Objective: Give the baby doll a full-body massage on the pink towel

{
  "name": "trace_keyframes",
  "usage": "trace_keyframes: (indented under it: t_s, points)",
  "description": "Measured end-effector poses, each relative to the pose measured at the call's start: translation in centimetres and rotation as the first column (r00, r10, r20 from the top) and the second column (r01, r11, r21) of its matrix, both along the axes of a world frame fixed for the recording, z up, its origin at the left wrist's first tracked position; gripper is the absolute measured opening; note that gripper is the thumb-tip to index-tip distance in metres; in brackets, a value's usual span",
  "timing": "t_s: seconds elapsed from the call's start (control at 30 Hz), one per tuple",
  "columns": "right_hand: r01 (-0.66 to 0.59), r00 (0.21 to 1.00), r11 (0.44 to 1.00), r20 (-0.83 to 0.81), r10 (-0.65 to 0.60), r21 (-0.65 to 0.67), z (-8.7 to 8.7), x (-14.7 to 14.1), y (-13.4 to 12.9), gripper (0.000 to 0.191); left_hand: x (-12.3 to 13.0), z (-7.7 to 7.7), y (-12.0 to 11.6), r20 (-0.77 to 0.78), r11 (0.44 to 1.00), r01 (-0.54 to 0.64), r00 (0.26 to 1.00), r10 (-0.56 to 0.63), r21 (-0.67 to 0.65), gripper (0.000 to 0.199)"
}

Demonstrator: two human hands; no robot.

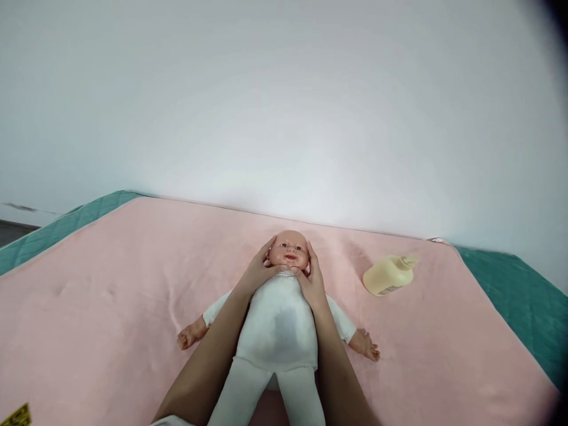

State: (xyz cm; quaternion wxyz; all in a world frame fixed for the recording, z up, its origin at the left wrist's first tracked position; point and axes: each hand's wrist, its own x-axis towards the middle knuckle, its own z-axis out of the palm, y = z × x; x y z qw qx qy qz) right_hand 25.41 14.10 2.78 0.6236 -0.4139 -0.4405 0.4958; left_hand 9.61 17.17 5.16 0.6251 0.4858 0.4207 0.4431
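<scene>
A baby doll with a white cloth body lies on its back on the pink sheet, head away from me and legs toward me. My left hand cups one side of its head, with the thumb at the chin. On the other side my right hand does the same, fingers along the cheek and thumb by the neck. The doll's arms stretch out to both sides beyond my forearms. A grey patch marks its belly.
To the right, a pale yellow pump bottle lies on its side. Green quilted padding shows past the pink sheet at both sides. A white wall rises behind the far edge. A yellow and black item peeks in at bottom left.
</scene>
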Motion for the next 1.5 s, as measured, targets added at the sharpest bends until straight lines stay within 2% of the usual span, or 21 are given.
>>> trace_keyframes:
  t_s: [0.13, 0.33, 0.57, 0.9, 1.13, 1.33, 1.5]
  points:
    - [-0.003, 0.999, 1.0, -0.032, 0.003, -0.008, 0.1, 0.2, 0.1, 0.094, -0.4, -0.3, 0.3, 0.022, 0.999, 0.024, 0.999, -0.023, -0.022, 0.108]
    - [0.027, 0.999, 0.999, -0.032, -0.026, 0.021, -0.1, 0.5, 0.4, 0.086, -1.0, -0.9, 0.8, 0.023, 0.998, 0.055, 0.998, -0.054, -0.04, 0.112]
    - [0.02, 0.992, 0.999, -0.127, -0.017, 0.027, 0.2, 0.7, 0.1, 0.083, -1.2, -0.3, 0.1, 0.018, 0.994, 0.114, 0.993, -0.114, 0.0, 0.102]
    - [0.007, 0.974, 1.0, -0.225, -0.001, 0.024, 0.1, 0.8, 0.3, 0.084, -1.4, -0.4, 0.3, 0.109, 0.991, 0.128, 0.986, -0.123, -0.039, 0.109]
    - [-0.038, 0.993, 0.999, -0.116, 0.034, -0.034, -0.2, 0.1, 0.1, 0.11, -1.2, -0.7, 0.4, 0.142, 0.994, 0.106, 0.985, -0.102, -0.027, 0.117]
    - [0.014, 0.999, 1.0, -0.031, -0.015, -0.021, -0.2, -0.3, 0.2, 0.101, -0.1, -1.1, 0.4, -0.015, 0.999, 0.033, 0.999, -0.033, 0.016, 0.118]
    - [0.016, 1.0, 1.0, -0.005, -0.016, -0.002, -0.6, -0.1, 0.5, 0.099, 0.7, -0.5, 0.1, -0.065, 0.999, -0.012, 0.998, 0.014, 0.035, 0.113]
